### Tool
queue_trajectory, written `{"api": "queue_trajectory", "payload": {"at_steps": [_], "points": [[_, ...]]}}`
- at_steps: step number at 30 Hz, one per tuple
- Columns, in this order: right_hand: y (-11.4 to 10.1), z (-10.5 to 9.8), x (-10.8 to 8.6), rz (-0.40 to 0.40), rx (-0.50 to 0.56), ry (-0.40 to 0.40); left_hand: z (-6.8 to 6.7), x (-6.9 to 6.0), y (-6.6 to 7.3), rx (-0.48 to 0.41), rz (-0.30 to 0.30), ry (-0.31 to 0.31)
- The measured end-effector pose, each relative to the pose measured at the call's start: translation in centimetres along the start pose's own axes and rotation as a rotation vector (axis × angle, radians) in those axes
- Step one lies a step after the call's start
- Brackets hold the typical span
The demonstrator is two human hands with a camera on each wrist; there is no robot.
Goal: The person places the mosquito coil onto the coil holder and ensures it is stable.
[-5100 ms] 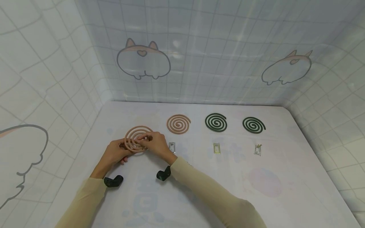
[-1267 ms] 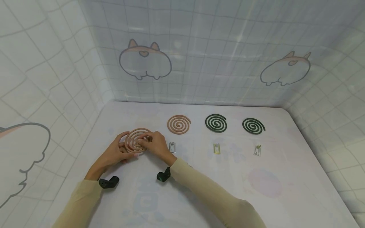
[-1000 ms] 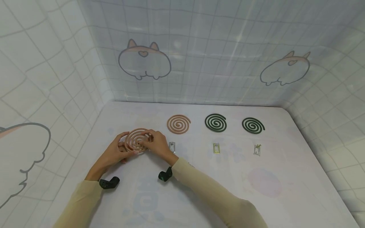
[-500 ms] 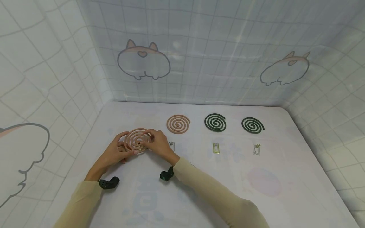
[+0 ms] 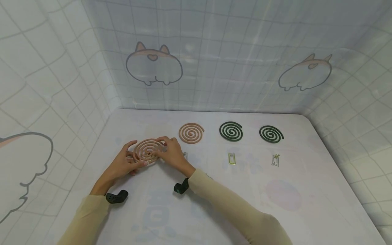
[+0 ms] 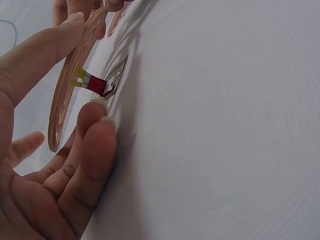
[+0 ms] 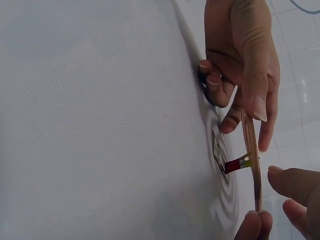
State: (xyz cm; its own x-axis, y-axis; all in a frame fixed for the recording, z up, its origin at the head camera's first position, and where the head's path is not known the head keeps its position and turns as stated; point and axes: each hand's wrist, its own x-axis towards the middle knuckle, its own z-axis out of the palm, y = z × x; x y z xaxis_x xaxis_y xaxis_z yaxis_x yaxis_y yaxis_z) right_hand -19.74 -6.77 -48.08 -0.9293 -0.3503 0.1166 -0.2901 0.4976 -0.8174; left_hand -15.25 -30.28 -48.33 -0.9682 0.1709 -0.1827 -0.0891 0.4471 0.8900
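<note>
Orange coil (image 5: 146,150): left side of table (image 5: 251,200), raised above surface. Metal stand (image 6: 95,83) beneath coil; red-and-yellow upright reaches coil underside.

Left hand (image 5: 121,162): grip curled round left rim of coil, thumb at near edge. Right hand (image 5: 172,152): grip partly open, fingertips at right rim, thumb just clear of coil.

Second orange coil (image 5: 191,133), left green coil (image 5: 231,131), right green coil (image 5: 271,134): flat, in row. Gold stand (image 5: 229,159), silver stand (image 5: 276,157): nearer person than green coils.
</note>
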Motion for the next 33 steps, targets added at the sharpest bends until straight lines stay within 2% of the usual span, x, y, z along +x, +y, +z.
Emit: {"api": "queue_trajectory", "payload": {"at_steps": [17,26,33], "points": [[0.3,-1.4,-0.2,-0.036,-0.006,-0.018,-0.2,-0.4,-0.1,-0.049,-0.003,0.001],[0.4,-2.5,-0.4,-0.075,0.039,-0.01,-0.6,-1.2,0.1,-0.016,-0.021,0.011],[0.2,-3.7,-0.9,-0.06,0.088,-0.025,-0.9,-2.2,0.5,0.023,-0.011,0.032]]}}
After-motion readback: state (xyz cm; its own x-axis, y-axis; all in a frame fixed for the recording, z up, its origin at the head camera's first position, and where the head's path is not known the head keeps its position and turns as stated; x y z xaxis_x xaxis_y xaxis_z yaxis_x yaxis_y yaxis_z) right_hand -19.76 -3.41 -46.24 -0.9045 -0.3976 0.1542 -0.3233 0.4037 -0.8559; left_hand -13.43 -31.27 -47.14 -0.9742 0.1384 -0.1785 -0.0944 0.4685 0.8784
